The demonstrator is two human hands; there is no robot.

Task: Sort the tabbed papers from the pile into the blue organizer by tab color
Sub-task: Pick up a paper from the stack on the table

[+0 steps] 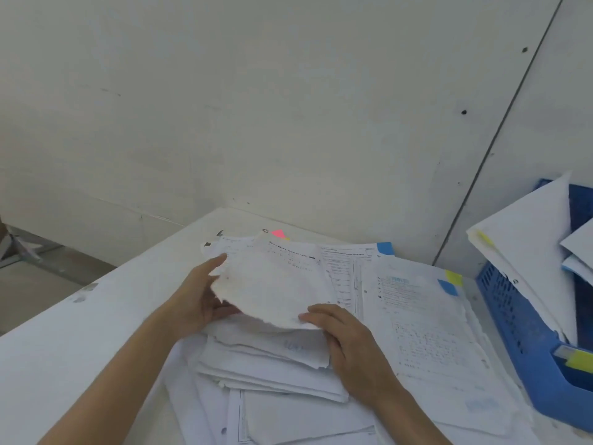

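Holding one rumpled sheet (272,284) raised a little above the pile (272,374) with both hands. Gripping its left edge with the left hand (195,297): thumb (215,263) laid on top, the other fingers tucked underneath and mostly hidden. Pinching its near right corner with the right hand (349,345): fingertips (309,314) close together and curled over the torn near edge, thumb below the paper (only partly seen). Peeking out just behind the sheet's far edge, a pink tab (278,233); cannot tell whether stuck to this sheet or to one beneath. Spread loosely over the white table (80,332), the rest of the pile, with a blue tab (385,247) at the far side and a yellow tab (454,277) touching a second blue tab (448,288) on pages to the right, all well clear of either hand. Standing at the right of the table, just beside the pile, the blue organizer (513,319), holding yellow-tabbed pages (519,252) that lean out of its far compartment, and a yellow strip (577,359) in the near one.
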